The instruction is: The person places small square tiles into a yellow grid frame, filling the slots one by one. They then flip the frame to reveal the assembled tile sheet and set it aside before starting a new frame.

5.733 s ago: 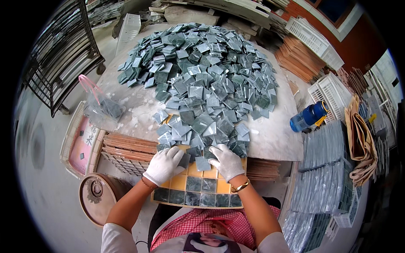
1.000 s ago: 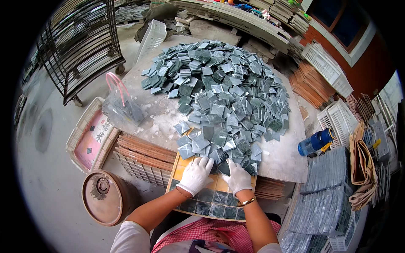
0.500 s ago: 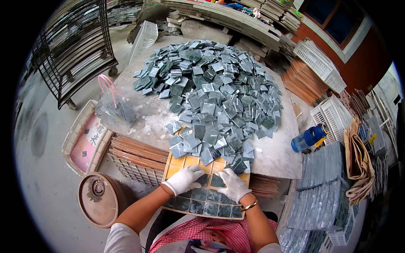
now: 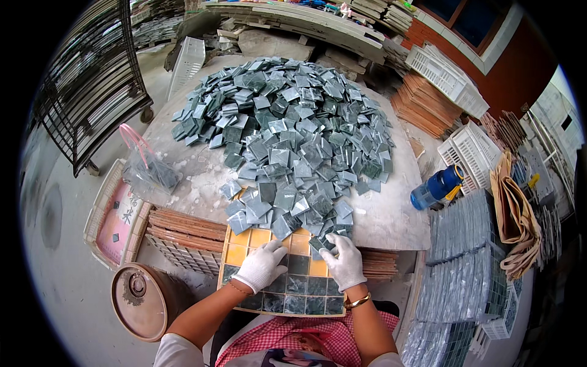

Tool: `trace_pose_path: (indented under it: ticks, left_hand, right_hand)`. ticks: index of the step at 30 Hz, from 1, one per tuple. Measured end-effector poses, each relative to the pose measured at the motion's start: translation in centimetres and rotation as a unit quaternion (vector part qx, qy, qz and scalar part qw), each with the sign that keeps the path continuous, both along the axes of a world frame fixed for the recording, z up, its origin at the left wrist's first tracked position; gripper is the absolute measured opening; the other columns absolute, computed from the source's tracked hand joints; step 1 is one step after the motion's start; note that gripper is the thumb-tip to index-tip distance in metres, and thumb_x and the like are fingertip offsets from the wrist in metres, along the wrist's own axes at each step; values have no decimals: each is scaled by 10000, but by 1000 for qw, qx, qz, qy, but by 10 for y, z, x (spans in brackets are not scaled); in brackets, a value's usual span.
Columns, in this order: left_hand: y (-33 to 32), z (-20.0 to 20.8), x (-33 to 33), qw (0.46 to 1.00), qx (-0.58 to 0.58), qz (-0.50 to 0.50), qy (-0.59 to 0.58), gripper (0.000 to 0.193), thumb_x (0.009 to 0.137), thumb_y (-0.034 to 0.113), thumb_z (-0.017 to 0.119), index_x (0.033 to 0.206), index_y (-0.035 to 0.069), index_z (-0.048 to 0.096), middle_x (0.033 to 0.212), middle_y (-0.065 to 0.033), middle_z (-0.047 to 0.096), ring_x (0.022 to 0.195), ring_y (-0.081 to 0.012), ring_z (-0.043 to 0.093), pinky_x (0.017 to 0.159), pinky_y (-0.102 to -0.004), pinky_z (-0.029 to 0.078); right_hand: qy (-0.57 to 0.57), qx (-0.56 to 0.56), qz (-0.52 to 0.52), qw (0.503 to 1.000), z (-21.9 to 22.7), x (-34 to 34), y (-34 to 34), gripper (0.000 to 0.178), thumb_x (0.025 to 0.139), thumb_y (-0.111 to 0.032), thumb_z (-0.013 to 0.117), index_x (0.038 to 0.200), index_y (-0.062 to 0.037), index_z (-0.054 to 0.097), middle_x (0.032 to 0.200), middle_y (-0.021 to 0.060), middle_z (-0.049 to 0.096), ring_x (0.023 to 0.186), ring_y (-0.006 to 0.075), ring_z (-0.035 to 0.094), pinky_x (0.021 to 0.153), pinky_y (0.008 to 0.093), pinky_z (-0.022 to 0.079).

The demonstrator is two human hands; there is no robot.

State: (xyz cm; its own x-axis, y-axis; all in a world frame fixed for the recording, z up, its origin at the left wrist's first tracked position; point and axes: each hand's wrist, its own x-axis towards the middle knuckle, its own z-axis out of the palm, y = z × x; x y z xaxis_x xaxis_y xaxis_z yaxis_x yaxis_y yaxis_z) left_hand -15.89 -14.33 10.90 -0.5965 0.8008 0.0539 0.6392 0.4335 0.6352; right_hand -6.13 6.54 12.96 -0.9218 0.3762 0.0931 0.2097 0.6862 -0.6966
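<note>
A yellow gridded tray (image 4: pixel 236 253) lies in front of me, its nearer cells filled with dark green stone tiles (image 4: pixel 295 304). White-gloved, my left hand (image 4: pixel 263 267) rests over the tray's left part, thumb apart from its bent fingers, with no tile visible in it. My right hand (image 4: pixel 343 262), also gloved, pinches a dark green tile (image 4: pixel 319 245) at the tray's far right, next to the loose tiles. A large heap of loose square tiles (image 4: pixel 293 134) covers the table beyond and spills over the tray's far edge.
The heap sits on a pale, dusty table (image 4: pixel 391 226). At the left are a plastic bag (image 4: pixel 153 171), a white basket (image 4: pixel 92 229) and a brown lidded bucket (image 4: pixel 142 300). A blue bottle (image 4: pixel 435 188) and stacked tile sheets (image 4: pixel 458 263) stand at the right.
My right hand has moved from the tray's middle right to its far right and now grips a tile. Another tile fills a middle cell. The view has shifted slightly.
</note>
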Motion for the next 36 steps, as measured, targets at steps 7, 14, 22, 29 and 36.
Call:
trace_pose_path:
  ticks: [7,14,22,29,36]
  left_hand:
    - [85,0,16,992,-68,101,38,574,672,397,768,1046,22,548,1043,-150,561,954,-344,584,808,-423,492]
    - [90,-7,10,992,-56,109,39,440,692,277,738,1023,41,569,983,-161,575,880,-355,605,767,-437,505]
    - [-55,25,-21,999,-24,21,23,514,683,190,741,1132,42,539,1052,-174,558,950,-375,572,808,-434,490]
    - [-88,6,-20,999,-31,-5,39,569,647,144,760,1165,23,559,1128,-185,548,1014,-361,562,881,-402,475]
    - [-72,1,-18,998,-51,21,10,554,686,168,751,1185,34,551,1131,-174,534,1028,-365,547,891,-414,460]
  right_hand:
    - [-163,213,-18,963,7,-18,20,575,701,-365,767,1141,-46,578,1143,137,500,935,315,614,773,413,523]
    - [-143,201,-30,969,19,-8,20,539,691,-310,747,1112,-41,546,1115,146,518,950,317,594,803,386,513]
    - [-136,80,171,973,-7,47,3,479,775,-244,693,1187,-58,536,1193,142,507,995,333,587,838,409,499]
    - [-95,101,96,986,-18,48,-4,343,786,-194,689,1100,-77,618,1186,120,541,987,310,597,827,395,498]
    - [-48,95,71,992,-24,41,-8,225,769,-198,680,959,-77,668,1037,91,599,936,285,602,793,381,497]
